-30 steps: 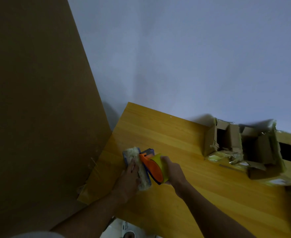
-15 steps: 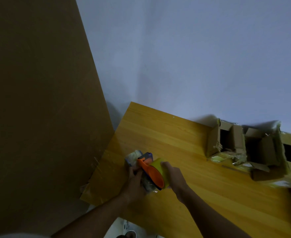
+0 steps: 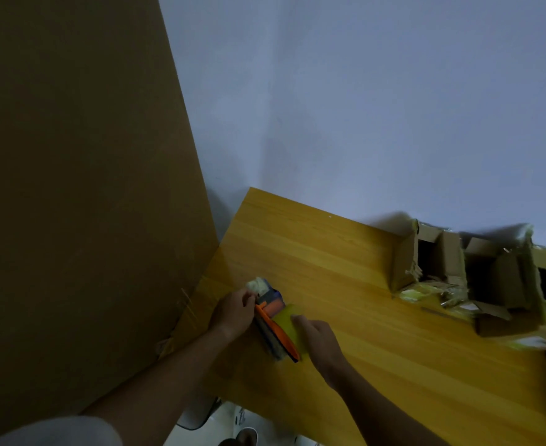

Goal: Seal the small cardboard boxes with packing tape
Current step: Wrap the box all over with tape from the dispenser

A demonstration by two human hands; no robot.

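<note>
The small box [image 3: 266,320] being sealed lies near the left front corner of the wooden surface [image 3: 345,284], its long axis running from the far left toward the near right, slantwise to the person; it looks wrapped in pale tape at its far end, though blur and dim light hide the detail. The left hand [image 3: 233,312] sits on the box's left side, fingers curled over its far upper edge, so its grip holds the box and pins it down; the right hand [image 3: 316,338] is on the opposite side, its grip closed on the yellow tape roll of the orange tape dispenser [image 3: 278,331], which rests along the top of the box with its blade end toward the near right. The relation that matters is that dispenser and box share the same slanted axis, and the right hand lies at the near end of it; any pull along the seam would, I judge, run toward the person's right, away from the bracing left hand. The other cardboard boxes [image 3: 458,272], open-flapped and ragged with tape, sit well apart at the far right against the wall, nearer the right hand than the left.
</note>
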